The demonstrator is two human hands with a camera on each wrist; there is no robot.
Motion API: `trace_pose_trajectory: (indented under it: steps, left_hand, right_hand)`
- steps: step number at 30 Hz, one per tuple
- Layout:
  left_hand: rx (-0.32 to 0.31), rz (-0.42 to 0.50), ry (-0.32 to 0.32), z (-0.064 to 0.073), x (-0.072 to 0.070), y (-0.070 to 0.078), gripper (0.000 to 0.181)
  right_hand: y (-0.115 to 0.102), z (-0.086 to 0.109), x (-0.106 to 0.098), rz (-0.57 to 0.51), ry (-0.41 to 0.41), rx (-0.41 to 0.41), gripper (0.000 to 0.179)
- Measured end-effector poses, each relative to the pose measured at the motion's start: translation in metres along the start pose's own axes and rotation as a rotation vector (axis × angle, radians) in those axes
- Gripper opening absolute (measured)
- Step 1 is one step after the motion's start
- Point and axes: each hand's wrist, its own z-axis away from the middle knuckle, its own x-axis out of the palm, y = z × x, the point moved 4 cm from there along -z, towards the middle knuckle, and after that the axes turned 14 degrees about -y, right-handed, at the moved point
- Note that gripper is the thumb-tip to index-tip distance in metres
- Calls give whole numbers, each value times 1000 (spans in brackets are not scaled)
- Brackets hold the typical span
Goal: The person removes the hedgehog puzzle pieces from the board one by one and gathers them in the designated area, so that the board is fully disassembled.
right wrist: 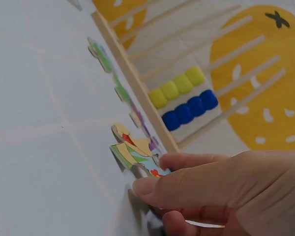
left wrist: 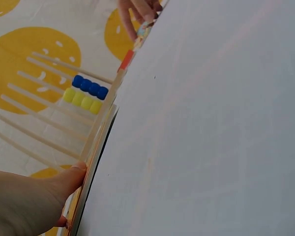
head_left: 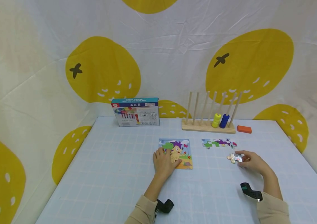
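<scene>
A square puzzle board (head_left: 187, 155), with a purple-haired cartoon animal on it, lies on the table under my left hand (head_left: 164, 163). That hand rests on its left part, the thumb (left wrist: 71, 179) pressing near the edge in the left wrist view. To the right, my right hand (head_left: 254, 162) pinches joined puzzle pieces (head_left: 232, 158) between thumb and fingers. These pieces (right wrist: 132, 152) show cream, green and light blue in the right wrist view. Just beyond them lies a strip of puzzle pieces (head_left: 219, 143), green at its left and purple in the middle.
Behind the strip stands a wooden peg rack (head_left: 200, 126) with yellow beads (head_left: 216, 120) and blue beads (head_left: 224, 121) on two pegs. An orange block (head_left: 244, 129) lies at its right end. A cardboard box (head_left: 136, 113) stands at the back left, before the patterned cloth backdrop.
</scene>
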Motion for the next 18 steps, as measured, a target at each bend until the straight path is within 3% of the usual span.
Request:
trace_pose_trajectory:
  steps: [18]
  left_hand:
    - [-12, 19, -19, 0, -1, -1, 72]
  right_hand:
    - [-2, -2, 1, 121, 1, 106, 44]
